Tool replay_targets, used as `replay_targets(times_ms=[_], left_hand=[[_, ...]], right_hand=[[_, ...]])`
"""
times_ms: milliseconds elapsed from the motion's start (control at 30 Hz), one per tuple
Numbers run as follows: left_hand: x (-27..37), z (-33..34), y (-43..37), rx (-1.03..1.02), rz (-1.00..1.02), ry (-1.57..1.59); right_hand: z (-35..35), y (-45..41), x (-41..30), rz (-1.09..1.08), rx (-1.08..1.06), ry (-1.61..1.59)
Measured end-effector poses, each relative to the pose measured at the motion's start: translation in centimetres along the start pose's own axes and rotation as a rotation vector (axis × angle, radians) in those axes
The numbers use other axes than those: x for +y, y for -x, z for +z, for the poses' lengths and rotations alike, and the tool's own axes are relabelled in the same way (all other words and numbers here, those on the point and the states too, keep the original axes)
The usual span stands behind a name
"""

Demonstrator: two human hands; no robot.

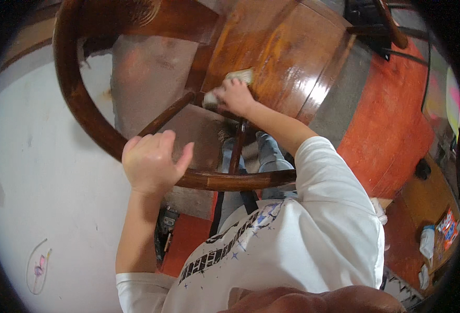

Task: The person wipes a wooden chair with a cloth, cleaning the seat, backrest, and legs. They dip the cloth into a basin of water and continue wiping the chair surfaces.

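A dark wooden chair with a thick, curved armrest rail (75,90) stands before me. My left hand (150,160) grips the near bend of this rail, fingers curled over it and thumb sticking out. Reaching through the frame, my right hand (236,96) presses a pale cloth (241,75) onto the glossy wooden seat (288,58), close to its edge. The cloth shows on both sides of the fingers, which are slightly blurred. One slanted spindle (167,113) and another spindle (238,148) join the rail near my left hand.
A white wall (50,156) runs along the left. The floor has a red-orange strip (386,117) to the right. At lower right, a brown surface (421,199) bears a white bottle (427,240) and a colourful packet (448,229). Another dark chair part (394,29) stands at upper right.
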State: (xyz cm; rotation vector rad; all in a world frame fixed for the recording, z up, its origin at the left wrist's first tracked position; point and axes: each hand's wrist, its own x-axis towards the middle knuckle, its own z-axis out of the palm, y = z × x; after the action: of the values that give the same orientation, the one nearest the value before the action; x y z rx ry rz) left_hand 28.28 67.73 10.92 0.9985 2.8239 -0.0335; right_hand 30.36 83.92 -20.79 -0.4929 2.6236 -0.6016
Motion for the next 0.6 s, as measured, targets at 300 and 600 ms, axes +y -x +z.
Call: replay_targets(times_ms=[300,600], left_hand=[[2.0,0.6,-1.5,0.008,0.025,-0.090],[2.2,-0.5,-1.1,-0.005,0.006,-0.129]], right_hand=[[-2.5,12.6,23.3,0.677,0.554,0.103],[2.5,23.1,15.5,0.778,0.243,-0.114]])
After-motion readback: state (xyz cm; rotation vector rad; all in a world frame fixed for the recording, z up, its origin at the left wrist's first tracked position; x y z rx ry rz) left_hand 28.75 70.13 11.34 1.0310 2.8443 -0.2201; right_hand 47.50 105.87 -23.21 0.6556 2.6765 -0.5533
